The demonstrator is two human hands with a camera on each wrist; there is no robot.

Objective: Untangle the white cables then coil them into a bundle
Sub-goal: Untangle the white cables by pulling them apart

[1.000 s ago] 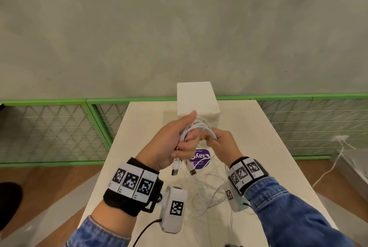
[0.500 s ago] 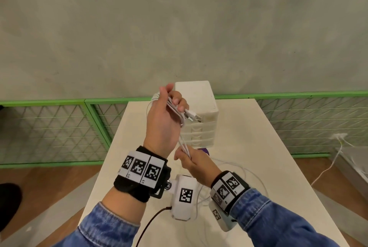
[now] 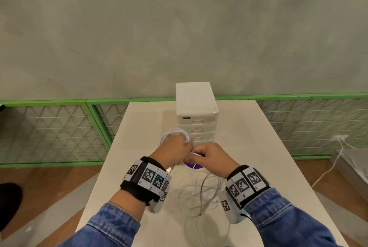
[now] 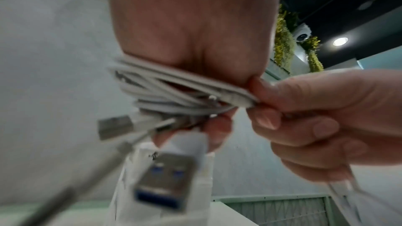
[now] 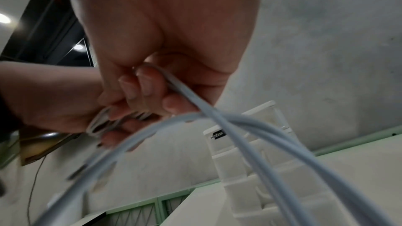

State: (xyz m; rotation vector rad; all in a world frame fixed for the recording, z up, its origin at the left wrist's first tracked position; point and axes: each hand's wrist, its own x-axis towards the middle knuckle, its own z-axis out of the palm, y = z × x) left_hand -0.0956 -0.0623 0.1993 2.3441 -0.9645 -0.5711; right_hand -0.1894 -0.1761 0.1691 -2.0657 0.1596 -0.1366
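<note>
Several turns of white cable (image 4: pixel 174 92) are wound round my left hand (image 3: pixel 175 152), whose curled fingers hold the coil (image 3: pixel 175 134) above the table. USB plugs (image 4: pixel 165 181) dangle below that hand in the left wrist view. My right hand (image 3: pixel 211 160) meets the left hand and pinches the cable strands (image 5: pixel 217 114) against the coil. Loose white cable (image 3: pixel 201 193) hangs from the right hand and lies in loops on the table (image 3: pixel 258 167) between my wrists.
A white set of small plastic drawers (image 3: pixel 196 113) stands just behind the hands. A purple round sticker (image 3: pixel 194 165) lies on the table under them. A green mesh fence (image 3: pixel 49 131) borders the far side. Another white cable (image 3: pixel 328 169) trails over the floor at right.
My left hand has come down from its raised position to table height. The right hand has moved up and forward to meet it, laying another turn on the coil.
</note>
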